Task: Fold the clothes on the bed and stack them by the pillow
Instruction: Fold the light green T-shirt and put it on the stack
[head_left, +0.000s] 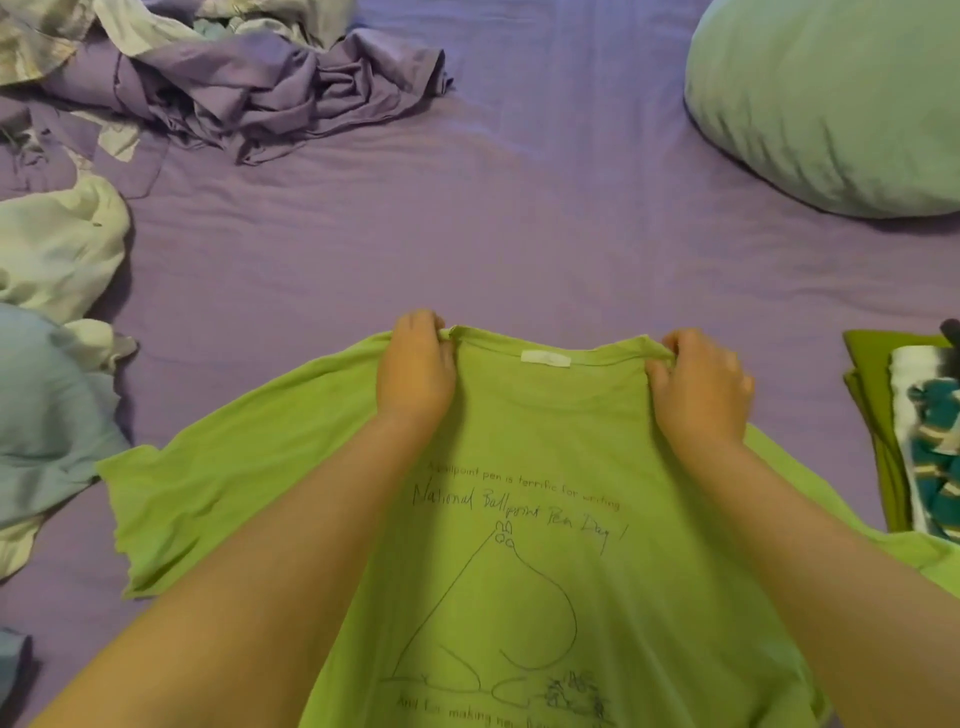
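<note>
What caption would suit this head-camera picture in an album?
Left hand and right hand grip a lime-green T-shirt at its shoulders over the purple bed.

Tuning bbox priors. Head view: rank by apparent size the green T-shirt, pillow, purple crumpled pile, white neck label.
1. green T-shirt, closest to the camera, so inflated
2-3. pillow and purple crumpled pile: similar, both cropped, no ranking
4. white neck label

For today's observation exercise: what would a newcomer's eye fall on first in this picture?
First, the bright green T-shirt in the near middle, with both shoulders pinched, one by the left hand, one by the right hand. Then the pale green pillow at the far right, and the crumpled purple clothes heaped at the far left.
</note>
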